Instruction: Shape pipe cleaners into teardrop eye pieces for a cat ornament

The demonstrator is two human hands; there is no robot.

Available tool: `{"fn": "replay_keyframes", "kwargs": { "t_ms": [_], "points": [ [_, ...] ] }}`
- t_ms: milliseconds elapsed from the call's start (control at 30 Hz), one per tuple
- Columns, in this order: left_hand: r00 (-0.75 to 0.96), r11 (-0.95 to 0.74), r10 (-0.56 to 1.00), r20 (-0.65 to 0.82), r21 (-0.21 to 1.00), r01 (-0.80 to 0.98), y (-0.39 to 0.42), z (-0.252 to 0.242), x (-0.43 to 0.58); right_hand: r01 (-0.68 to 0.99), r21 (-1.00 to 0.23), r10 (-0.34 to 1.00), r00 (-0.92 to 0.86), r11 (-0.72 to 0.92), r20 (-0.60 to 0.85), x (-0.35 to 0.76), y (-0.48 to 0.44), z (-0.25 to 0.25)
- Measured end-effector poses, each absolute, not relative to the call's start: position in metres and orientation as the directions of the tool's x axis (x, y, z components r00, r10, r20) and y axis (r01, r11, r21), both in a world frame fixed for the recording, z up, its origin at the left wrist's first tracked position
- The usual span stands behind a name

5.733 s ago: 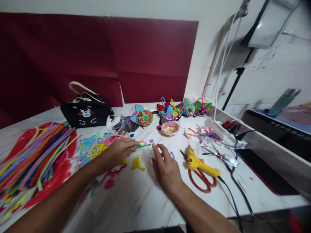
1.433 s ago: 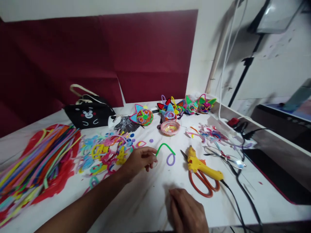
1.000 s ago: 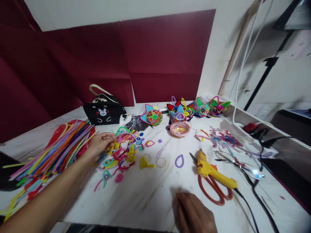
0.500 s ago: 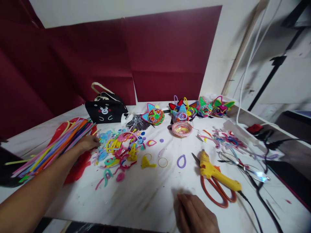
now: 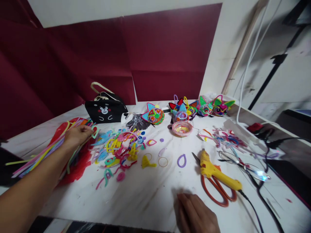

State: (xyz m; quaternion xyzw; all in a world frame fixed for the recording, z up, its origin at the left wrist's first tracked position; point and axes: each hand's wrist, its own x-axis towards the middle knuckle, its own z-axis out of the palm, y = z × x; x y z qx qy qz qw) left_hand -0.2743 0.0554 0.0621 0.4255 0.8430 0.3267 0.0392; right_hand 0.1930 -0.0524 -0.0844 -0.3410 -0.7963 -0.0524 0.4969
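Note:
My left hand (image 5: 77, 135) reaches out over the far end of a pile of long coloured pipe cleaners (image 5: 43, 152) lying on a red sheet. Its fingers are curled on the strands, and a green loop shows at the fingertips. My right hand (image 5: 195, 215) rests flat on the white table (image 5: 145, 197) near the front edge, fingers stretched out, holding nothing. A heap of bent pipe-cleaner shapes (image 5: 116, 149) lies just right of my left hand.
A yellow glue gun (image 5: 216, 170) lies across orange scissors (image 5: 213, 191), with glasses (image 5: 245, 166) and cables to the right. A small bowl (image 5: 182, 128), several colourful cat-face pieces (image 5: 189, 110) and a black bear bag (image 5: 105, 111) stand at the back.
My left hand has left the middle of the table, let go of the green strand and moved left onto the long pipe cleaners. My right hand drew back to the front edge.

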Motion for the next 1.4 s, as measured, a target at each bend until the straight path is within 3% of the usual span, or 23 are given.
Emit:
{"fn": "replay_keyframes", "kwargs": {
  "t_ms": [200, 400, 500, 667, 1067, 1400],
  "points": [
    [-0.544, 0.201, 0.794, 0.271, 0.728, 0.656, 0.066, 0.072, -0.233, 0.580, -0.292, 0.520, -0.276, 0.761, 0.808, 0.192, -0.053, -0.083],
    [-0.279, 0.071, 0.953, 0.118, 0.808, 0.585, 0.075, 0.056, -0.145, 0.561, -0.284, 0.504, -0.286, 0.778, 0.815, 0.193, -0.053, -0.083],
    [-0.104, 0.061, 0.995, -0.001, 0.816, 0.575, 0.077, 0.036, -0.096, 0.548, -0.303, 0.512, -0.280, 0.780, 0.812, 0.191, -0.052, -0.080],
    [0.045, -0.002, 0.998, -0.039, 0.734, 0.680, 0.087, 0.009, -0.034, 0.527, -0.310, 0.510, -0.289, 0.791, 0.810, 0.191, -0.052, -0.079],
    [0.115, -0.115, 0.993, 0.034, 0.544, 0.831, 0.120, -0.011, 0.020, 0.549, -0.323, 0.542, -0.299, 0.771, 0.785, 0.191, -0.052, -0.080],
    [-0.058, -0.036, 0.988, 0.142, 0.586, 0.809, 0.096, 0.038, -0.107, 0.543, -0.330, 0.542, -0.293, 0.772, 0.787, 0.192, -0.053, -0.084]
  ]
}}
